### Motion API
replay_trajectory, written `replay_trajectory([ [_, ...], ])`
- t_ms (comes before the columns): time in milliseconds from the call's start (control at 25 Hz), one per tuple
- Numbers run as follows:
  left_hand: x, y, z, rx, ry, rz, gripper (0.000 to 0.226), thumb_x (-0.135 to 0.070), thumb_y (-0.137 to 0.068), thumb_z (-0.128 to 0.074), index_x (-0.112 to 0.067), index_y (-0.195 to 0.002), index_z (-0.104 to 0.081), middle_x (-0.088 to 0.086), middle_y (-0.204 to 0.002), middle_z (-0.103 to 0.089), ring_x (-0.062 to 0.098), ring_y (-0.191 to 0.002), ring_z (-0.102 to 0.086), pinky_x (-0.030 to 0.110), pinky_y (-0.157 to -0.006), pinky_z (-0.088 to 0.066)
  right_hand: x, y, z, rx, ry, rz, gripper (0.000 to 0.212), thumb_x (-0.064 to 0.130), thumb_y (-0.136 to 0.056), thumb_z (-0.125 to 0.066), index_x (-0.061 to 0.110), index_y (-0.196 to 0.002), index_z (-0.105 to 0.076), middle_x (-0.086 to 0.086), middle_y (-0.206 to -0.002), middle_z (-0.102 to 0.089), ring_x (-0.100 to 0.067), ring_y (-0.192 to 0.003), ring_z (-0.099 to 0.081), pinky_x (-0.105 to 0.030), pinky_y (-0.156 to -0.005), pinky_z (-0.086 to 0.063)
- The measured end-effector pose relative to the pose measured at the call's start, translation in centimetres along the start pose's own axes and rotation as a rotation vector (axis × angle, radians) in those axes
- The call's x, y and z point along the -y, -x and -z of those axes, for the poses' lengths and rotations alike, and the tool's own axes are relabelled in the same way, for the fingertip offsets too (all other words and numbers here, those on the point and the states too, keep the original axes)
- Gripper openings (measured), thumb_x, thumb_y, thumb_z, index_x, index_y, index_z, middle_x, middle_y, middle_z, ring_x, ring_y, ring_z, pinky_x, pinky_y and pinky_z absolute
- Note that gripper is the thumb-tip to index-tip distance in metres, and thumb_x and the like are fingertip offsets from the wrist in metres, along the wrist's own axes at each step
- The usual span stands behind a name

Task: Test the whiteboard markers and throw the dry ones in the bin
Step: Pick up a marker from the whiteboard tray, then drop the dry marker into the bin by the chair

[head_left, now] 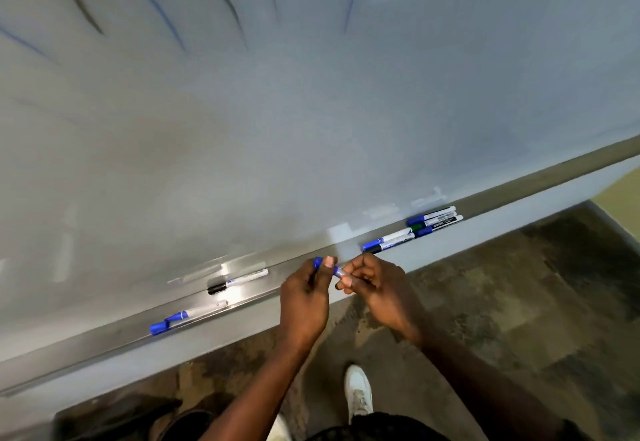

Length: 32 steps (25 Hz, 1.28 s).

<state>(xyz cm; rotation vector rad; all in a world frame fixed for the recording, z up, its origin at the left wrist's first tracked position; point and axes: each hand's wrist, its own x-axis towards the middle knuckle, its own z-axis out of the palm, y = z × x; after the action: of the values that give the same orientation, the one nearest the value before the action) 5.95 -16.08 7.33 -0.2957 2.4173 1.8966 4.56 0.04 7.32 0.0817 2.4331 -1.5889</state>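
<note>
A blue-capped marker (335, 270) is held between both hands just in front of the whiteboard's tray. My left hand (304, 297) pinches its blue cap end; my right hand (375, 286) grips the barrel. On the metal tray (104, 345) lie a black-capped marker (237, 280), a blue marker (169, 321) with its cap beside it, two markers (388, 239) to the right, and a small pile of markers (434, 220) further right. The whiteboard (311, 111) carries blue and black test strokes near its top.
Below the tray runs a grey wall strip, then a mottled brown floor (502, 284). A white shoe (360, 392) stands on the floor beneath my arms. No bin is in view.
</note>
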Motion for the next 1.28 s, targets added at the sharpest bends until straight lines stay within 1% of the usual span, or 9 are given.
replay_trajectory([
  [80,3.1,-0.8,-1.8,0.006,-0.303,0.012,0.053,-0.067,-0.099,-0.048,-0.032,-0.133,-0.068,-0.003,-0.140,-0.072,0.013,-0.132,-0.064,0.040,-0.112,-0.051,-3.0,-2.3,1.6,-0.088,0.280,0.063,0.014,0.031,-0.094,-0.077,0.021,-0.104,-0.071,0.009,-0.098,-0.075,-0.005,-0.087,-0.069,-0.031,-0.082,-0.058],
  [160,6.7,-1.5,-2.6,0.056,-0.646,-0.024,0.075,-0.070,-0.105,-0.042,-0.023,-0.164,-0.040,0.001,-0.174,-0.035,0.022,-0.161,-0.032,0.043,-0.131,-0.032,-5.6,-4.9,3.3,-0.183,0.470,0.160,0.017,0.029,-0.092,-0.080,0.019,-0.105,-0.075,0.003,-0.104,-0.069,-0.010,-0.092,-0.062,-0.028,-0.077,-0.052],
  [280,11.3,-2.1,-2.4,0.151,-1.002,-0.139,0.094,-0.071,-0.106,-0.029,-0.008,-0.172,-0.006,0.013,-0.179,0.010,0.031,-0.166,0.011,0.042,-0.135,0.005,-8.3,-9.1,5.3,-0.307,0.712,0.311,0.015,0.014,-0.086,-0.083,0.016,-0.101,-0.080,-0.005,-0.099,-0.068,-0.027,-0.092,-0.064,-0.040,-0.081,-0.051],
  [400,13.6,-2.7,-1.9,0.276,-1.221,-0.116,0.108,-0.077,-0.101,-0.021,0.002,-0.167,0.013,0.025,-0.173,0.029,0.038,-0.162,0.029,0.053,-0.136,0.003,-9.7,-12.2,6.6,-0.340,0.871,0.511,0.017,0.006,-0.081,-0.081,0.018,-0.094,-0.079,-0.005,-0.093,-0.068,-0.031,-0.087,-0.062,-0.037,-0.080,-0.035],
  [520,14.5,-2.6,-1.5,0.326,-1.203,-0.109,0.119,-0.082,-0.098,-0.033,0.001,-0.165,0.021,0.022,-0.172,0.035,0.038,-0.160,0.033,0.052,-0.134,0.011,-10.8,-14.0,6.9,-0.271,0.924,0.615,0.022,0.001,-0.076,-0.083,0.012,-0.093,-0.078,-0.009,-0.094,-0.072,-0.032,-0.090,-0.065,-0.038,-0.080,-0.038],
  [680,14.9,-2.7,-1.1,0.335,-1.232,-0.119,0.129,-0.083,-0.094,-0.047,-0.002,-0.165,0.025,0.020,-0.171,0.038,0.039,-0.160,0.034,0.055,-0.134,0.006,-12.2,-14.9,6.8,-0.194,0.961,0.633,0.034,-0.006,-0.071,-0.084,0.011,-0.100,-0.078,-0.011,-0.099,-0.073,-0.035,-0.097,-0.067,-0.044,-0.084,-0.048],
  [880,14.4,-3.0,-1.5,0.376,-1.250,-0.046,0.140,-0.083,-0.089,-0.056,-0.002,-0.160,0.034,0.021,-0.164,0.049,0.040,-0.154,0.043,0.052,-0.128,0.022,-13.5,-15.0,6.6,-0.151,0.980,0.587,0.044,-0.007,-0.071,-0.082,0.010,-0.111,-0.077,-0.016,-0.110,-0.073,-0.041,-0.107,-0.066,-0.053,-0.094,-0.049],
  [1080,14.4,-2.9,-1.4,0.373,-1.261,-0.045,0.142,-0.080,-0.089,-0.061,-0.002,-0.160,0.034,0.020,-0.165,0.048,0.039,-0.153,0.045,0.052,-0.126,0.025,-14.7,-14.8,6.0,-0.159,0.989,0.550,0.036,-0.006,-0.080,-0.077,0.005,-0.113,-0.075,-0.021,-0.116,-0.069,-0.045,-0.113,-0.062,-0.060,-0.094,-0.053],
  [1280,14.3,-2.8,-1.2,0.384,-1.276,-0.044,0.140,-0.073,-0.091,-0.066,-0.003,-0.161,0.033,0.019,-0.166,0.047,0.039,-0.154,0.044,0.052,-0.127,0.024,-14.9,-14.3,5.5,-0.226,0.970,0.649,0.024,0.003,-0.092,-0.064,0.001,-0.114,-0.072,-0.024,-0.114,-0.070,-0.045,-0.107,-0.064,-0.058,-0.094,-0.049],
])
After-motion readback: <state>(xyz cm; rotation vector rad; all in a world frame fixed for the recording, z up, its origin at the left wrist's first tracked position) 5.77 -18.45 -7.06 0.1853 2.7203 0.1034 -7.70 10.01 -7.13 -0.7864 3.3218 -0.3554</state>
